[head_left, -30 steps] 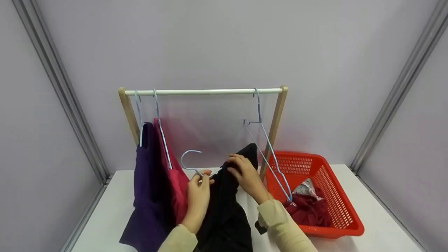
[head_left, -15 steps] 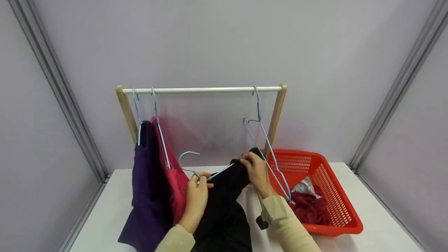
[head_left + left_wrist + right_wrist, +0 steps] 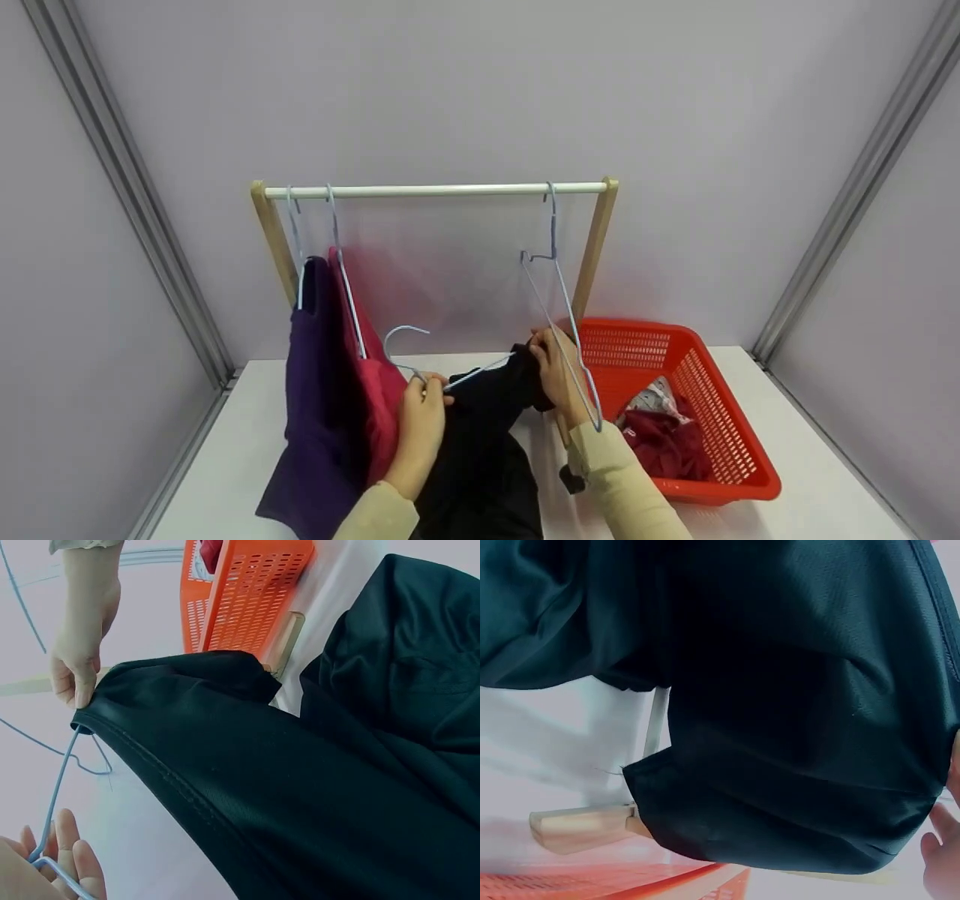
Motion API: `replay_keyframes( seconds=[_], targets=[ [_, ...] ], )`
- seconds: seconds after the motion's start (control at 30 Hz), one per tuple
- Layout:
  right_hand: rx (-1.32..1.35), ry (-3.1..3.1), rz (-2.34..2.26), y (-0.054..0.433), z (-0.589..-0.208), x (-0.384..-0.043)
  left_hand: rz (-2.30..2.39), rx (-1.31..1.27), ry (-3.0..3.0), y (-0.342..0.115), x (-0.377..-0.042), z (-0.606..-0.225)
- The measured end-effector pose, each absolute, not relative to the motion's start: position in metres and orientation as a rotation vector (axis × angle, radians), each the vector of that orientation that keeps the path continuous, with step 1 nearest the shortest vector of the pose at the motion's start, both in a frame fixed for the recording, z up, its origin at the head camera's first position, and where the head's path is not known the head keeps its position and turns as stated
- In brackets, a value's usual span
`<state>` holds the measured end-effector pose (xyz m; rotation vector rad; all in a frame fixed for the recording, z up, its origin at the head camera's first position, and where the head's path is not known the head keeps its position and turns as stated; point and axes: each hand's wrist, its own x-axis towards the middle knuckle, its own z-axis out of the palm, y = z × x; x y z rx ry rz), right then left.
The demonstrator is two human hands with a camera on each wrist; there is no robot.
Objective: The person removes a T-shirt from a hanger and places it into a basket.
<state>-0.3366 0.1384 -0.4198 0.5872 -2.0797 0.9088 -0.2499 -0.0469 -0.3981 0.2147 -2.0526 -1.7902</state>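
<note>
My left hand (image 3: 422, 424) grips a light blue wire hanger (image 3: 480, 370) just below its hook. A black garment (image 3: 480, 457) drapes over the hanger's right side and trails down toward the front. In the left wrist view its stitched edge (image 3: 176, 781) runs up to the hanger's far end. There my right hand (image 3: 559, 379) pinches the cloth between thumb and fingers, and that end of the wire goes in under the fabric. The right wrist view shows mostly black cloth (image 3: 810, 727), with fingers (image 3: 946, 840) at the right border.
A rack with a white rail (image 3: 450, 191) stands behind my hands. Purple cloth (image 3: 307, 420) and pink cloth (image 3: 381, 405) hang at its left. A bare hanger (image 3: 568, 292) hangs at right, overlapping my right forearm in view. A red basket (image 3: 731, 420) holds dark red clothes (image 3: 664, 446).
My right hand has moved right, drawing the black cloth toward the hanger's end. More bare wire shows beside my left hand, which has stayed nearly in place.
</note>
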Motion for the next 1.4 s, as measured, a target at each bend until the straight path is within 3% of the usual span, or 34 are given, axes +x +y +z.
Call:
replay_keyframes(
  seconds=[0.2,0.77,1.07,1.4],
  targets=[
    [0.548,-2.197,1.144,0.145,-0.426,-0.332,-1.773,0.234,-2.047,-0.044,-0.25,-0.4],
    [-0.026,-2.357,1.178,0.168,-0.419,-0.337,-1.769,0.114,-2.134,-0.048,-0.251,-0.404],
    [-0.189,-2.047,1.46,0.214,-0.478,-0.397,-1.851,-0.045,-2.262,-0.059,-0.253,-0.411],
    [-0.28,-2.192,1.452,0.195,-0.423,-0.345,-1.552,-0.057,-2.399,-0.065,-0.248,-0.403]
  ],
)
